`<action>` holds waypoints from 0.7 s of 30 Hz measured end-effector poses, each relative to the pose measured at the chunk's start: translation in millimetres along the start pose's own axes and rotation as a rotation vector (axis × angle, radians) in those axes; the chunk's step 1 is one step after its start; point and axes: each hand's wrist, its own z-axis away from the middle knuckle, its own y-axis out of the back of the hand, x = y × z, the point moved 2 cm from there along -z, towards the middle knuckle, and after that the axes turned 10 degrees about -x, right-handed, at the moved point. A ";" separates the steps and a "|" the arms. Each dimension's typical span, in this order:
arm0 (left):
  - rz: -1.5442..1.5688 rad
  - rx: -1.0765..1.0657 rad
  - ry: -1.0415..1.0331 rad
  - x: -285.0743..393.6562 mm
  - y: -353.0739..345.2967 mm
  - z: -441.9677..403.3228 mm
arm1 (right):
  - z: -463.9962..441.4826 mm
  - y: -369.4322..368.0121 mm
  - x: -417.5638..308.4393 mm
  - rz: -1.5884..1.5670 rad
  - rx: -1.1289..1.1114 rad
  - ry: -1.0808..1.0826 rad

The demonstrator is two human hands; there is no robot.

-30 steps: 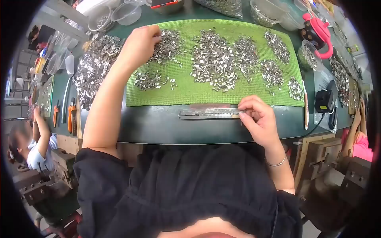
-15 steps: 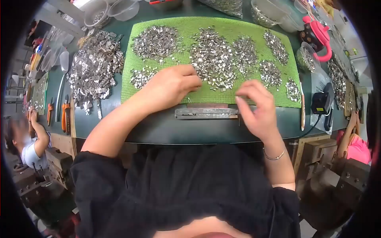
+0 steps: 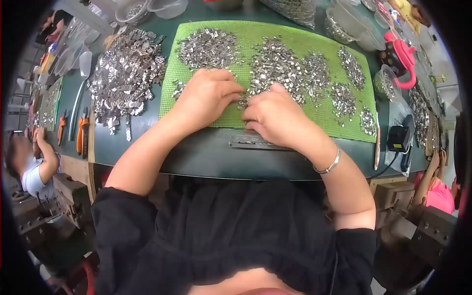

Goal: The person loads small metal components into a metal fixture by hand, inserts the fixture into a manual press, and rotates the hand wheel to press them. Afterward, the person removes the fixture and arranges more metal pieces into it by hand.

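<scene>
My left hand (image 3: 209,97) is over the left half of the green mat (image 3: 231,120), its fingers curled and pressed together toward the centre. Facing it, my right hand (image 3: 275,115) is bent inward with its fingertips closed at the near edge of the central pile of small metal pieces (image 3: 276,66). Whatever either hand pinches is too small or hidden to make out. A slim metal bar with a channel (image 3: 255,142) lies along the mat's front edge, partly covered by my right hand and wrist.
Further piles of small metal parts (image 3: 209,48) are spread over the mat. A heap of linked metal strips (image 3: 123,73) lies to the left, by orange-handled pliers (image 3: 82,135). At right are a pink-handled pot (image 3: 400,56) and a black adapter (image 3: 399,137). Co-workers sit at both sides.
My right hand has moved left from the bar's right end to beside my left hand, and its fingers have closed. My left hand has stayed nearly in place. The view has shifted slightly.
</scene>
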 end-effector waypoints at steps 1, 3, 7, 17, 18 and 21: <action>-0.016 0.029 0.007 -1.7 -0.5 -0.6 | -0.6 0.8 -1.5 0.038 -0.037 -0.005; 0.013 0.059 0.032 -7.2 -5.0 -1.5 | -0.3 -1.6 -4.1 0.045 -0.030 0.013; 0.008 0.099 0.018 -8.5 -6.4 -5.8 | 5.3 -2.6 0.5 -0.074 0.081 -0.006; -0.033 0.120 0.019 -7.3 -10.7 -10.7 | 33.7 -1.8 5.9 -0.026 0.203 -0.224; -0.053 0.125 0.044 -5.0 -9.4 -10.4 | 33.2 -2.1 5.8 -0.042 0.222 -0.255; 0.018 0.158 0.103 4.9 0.0 -8.6 | 34.1 -4.3 7.7 -0.044 0.271 -0.222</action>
